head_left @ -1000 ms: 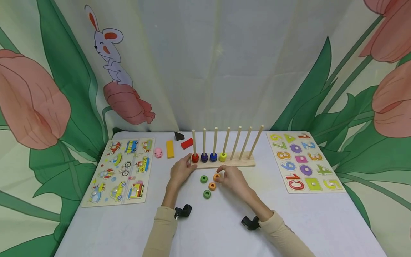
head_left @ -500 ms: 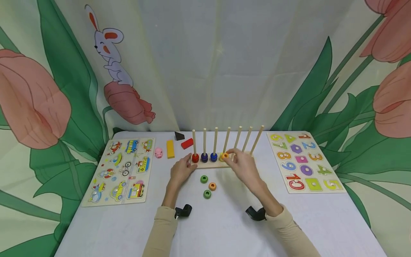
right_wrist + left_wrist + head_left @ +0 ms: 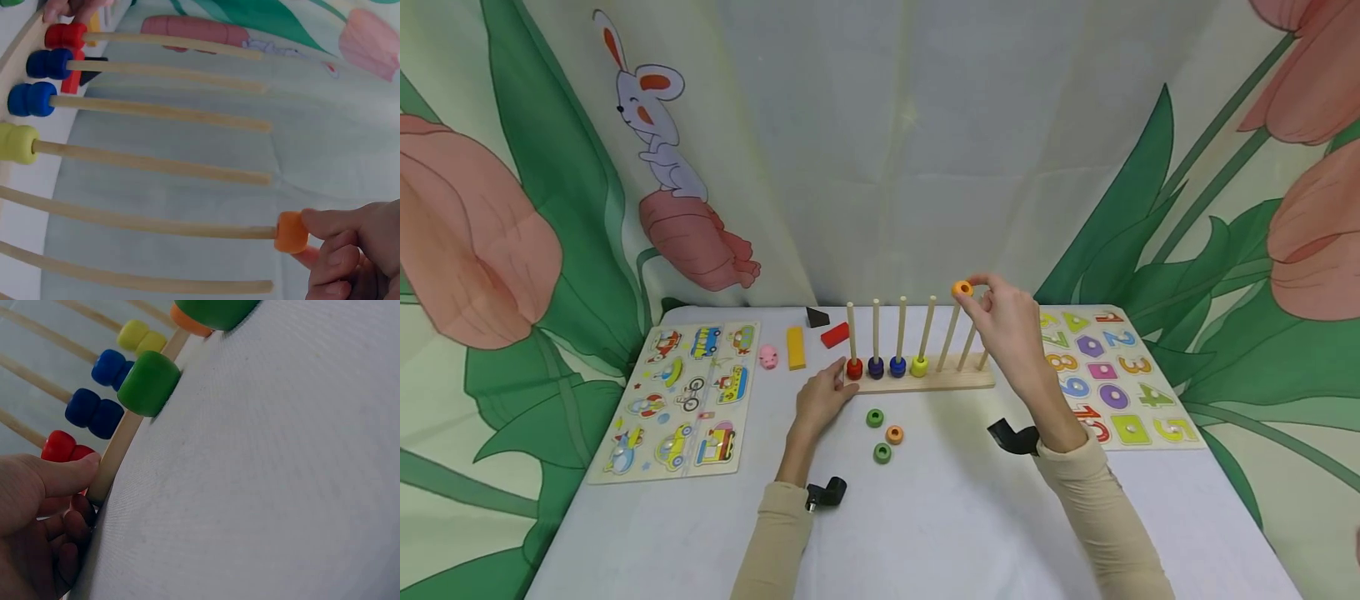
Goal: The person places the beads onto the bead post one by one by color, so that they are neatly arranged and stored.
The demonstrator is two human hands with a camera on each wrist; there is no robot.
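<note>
Right hand (image 3: 1011, 329): fingers pinched an orange bead (image 3: 292, 232) at the tip of the fifth peg (image 3: 187, 229) from left. Left hand (image 3: 820, 404) gripped the wooden base's (image 3: 955, 382) left end. Judged risk: hole misaligned, bead catching, tilting, dropping to the tabletop (image 3: 925, 533).

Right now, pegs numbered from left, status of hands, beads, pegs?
Left hand: gripping end of wooden rack.
Raised orange bead: at tip of fifth peg, unseated.
Right hand: pinching that bead.
Red beads: threaded.
Navy beads: threaded.
Blue beads: threaded.
Yellow beads: threaded.
First four pegs: loaded.
Sixth peg: bare.
Seventh peg: bare where visible.
Green beads: loose on tablecloth.
Other orange bead: loose.
</note>
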